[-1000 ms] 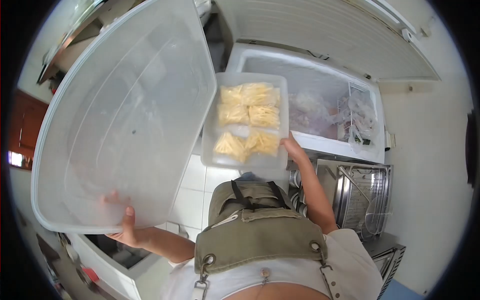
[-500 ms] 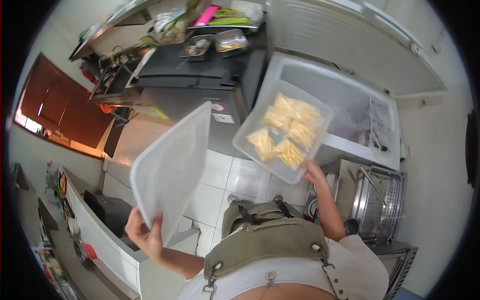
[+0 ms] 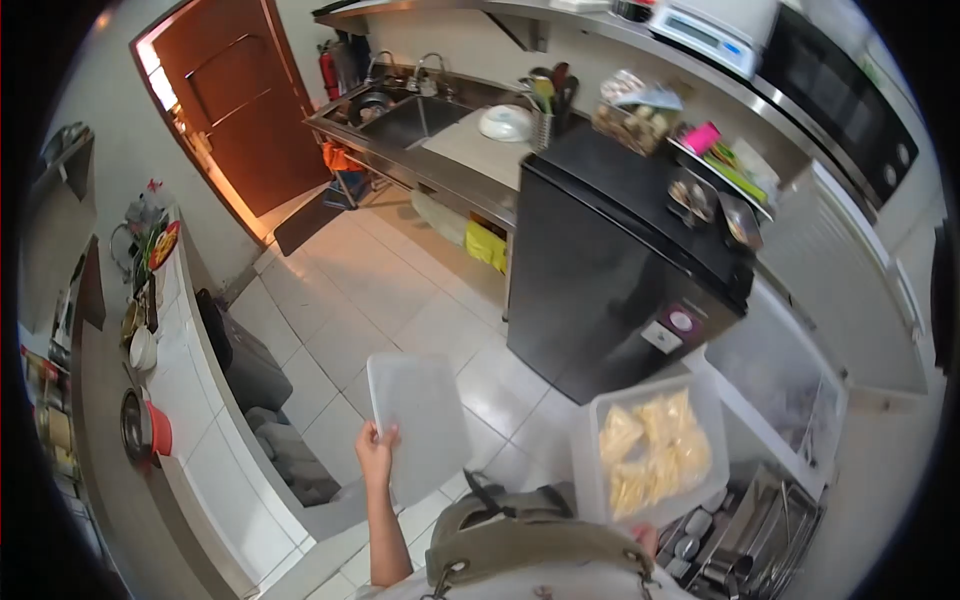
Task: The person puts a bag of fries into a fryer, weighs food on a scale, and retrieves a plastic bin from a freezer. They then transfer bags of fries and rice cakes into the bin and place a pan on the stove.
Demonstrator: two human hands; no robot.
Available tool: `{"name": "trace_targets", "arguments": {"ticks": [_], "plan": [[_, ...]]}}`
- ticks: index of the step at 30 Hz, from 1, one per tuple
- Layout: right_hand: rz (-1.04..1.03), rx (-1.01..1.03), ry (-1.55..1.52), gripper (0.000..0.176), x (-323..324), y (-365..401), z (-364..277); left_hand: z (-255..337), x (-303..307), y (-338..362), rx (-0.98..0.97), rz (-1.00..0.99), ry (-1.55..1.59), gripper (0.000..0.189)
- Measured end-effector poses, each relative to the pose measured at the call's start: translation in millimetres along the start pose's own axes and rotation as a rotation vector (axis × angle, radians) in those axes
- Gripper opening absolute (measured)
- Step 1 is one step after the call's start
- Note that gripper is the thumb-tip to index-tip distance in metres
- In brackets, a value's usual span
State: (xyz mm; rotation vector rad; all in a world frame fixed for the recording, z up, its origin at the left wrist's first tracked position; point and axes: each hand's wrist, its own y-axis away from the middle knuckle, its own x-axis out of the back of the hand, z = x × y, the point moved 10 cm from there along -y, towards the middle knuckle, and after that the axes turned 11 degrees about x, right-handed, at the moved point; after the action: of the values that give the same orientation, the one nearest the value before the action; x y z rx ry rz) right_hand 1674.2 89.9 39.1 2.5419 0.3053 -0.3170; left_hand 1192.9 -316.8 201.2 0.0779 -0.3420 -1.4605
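Observation:
My left hand [image 3: 376, 452] grips a flat, translucent plastic lid [image 3: 425, 425] by its near left edge, fingers closed round the rim. In my right hand [image 3: 645, 538] is a translucent plastic container [image 3: 590, 470], held at its near edge; most of that hand is hidden behind the box. Several clear bags of pale yellow cut pieces [image 3: 660, 450], perhaps potato strips, lie inside it. Lid and container are apart, both in front of my apron [image 3: 540, 545]. Just past the container is a white chest freezer [image 3: 770, 370] with its lid raised.
A black fridge [image 3: 620, 270] stands ahead, with trays and produce on top. Beyond it is a steel sink [image 3: 410, 120]. A tiled counter [image 3: 215, 440] runs along the left, bins beneath it. Metal pans [image 3: 760, 540] sit at the lower right.
My view has swung left, bringing the sink and door into fuller sight. The container has come away from above the freezer, closer to my body. The lid is held lower.

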Motion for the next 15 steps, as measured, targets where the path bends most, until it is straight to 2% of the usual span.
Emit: {"name": "trace_targets", "arguments": {"ticks": [2,3,5,6,7,8,9,11,13,15], "plan": [[-0.167,0.118,0.176,0.021,29.5,-6.8,45.5,-41.9,13.8,-28.9,0.171,0.021,0.024,0.019],[-0.166,0.109,0.184,0.021,50.9,-25.9,65.1,-55.2,18.9,-42.8,0.181,0.027,0.019,0.019],[-0.072,-0.537,0.359,0.019,100.9,-50.9,143.5,-81.7,23.2,-74.5,0.239,0.06,-0.01,0.013],[-0.072,-0.422,0.409,0.017,29.7,-14.0,109.5,-88.8,21.2,-91.3,0.245,0.059,-0.02,0.013],[-0.094,-0.305,0.437,0.018,-71.1,23.9,64.3,-102.7,19.9,-106.3,0.304,0.07,0.127,0.011],[-0.136,-0.278,0.484,0.022,-142.3,45.3,37.9,-120.4,22.6,-120.2,0.366,0.085,0.271,0.009],[-0.195,-0.25,0.52,0.026,-210.2,63.0,17.9,-147.2,25.2,-138.5,0.419,0.065,0.273,0.007],[-0.181,-0.415,0.638,0.039,-231.8,44.9,54.2,-169.2,29.1,-162.6,0.478,0.063,0.347,0.011],[-0.256,-0.373,0.447,0.052,-299.3,25.2,84.7,-180.1,35.6,-178.7,0.519,0.075,0.44,0.017],[-0.344,-0.372,0.507,0.056,-374.3,15.9,102.3,-184.2,36.8,-198.6,0.573,0.063,0.702,0.031]]}}
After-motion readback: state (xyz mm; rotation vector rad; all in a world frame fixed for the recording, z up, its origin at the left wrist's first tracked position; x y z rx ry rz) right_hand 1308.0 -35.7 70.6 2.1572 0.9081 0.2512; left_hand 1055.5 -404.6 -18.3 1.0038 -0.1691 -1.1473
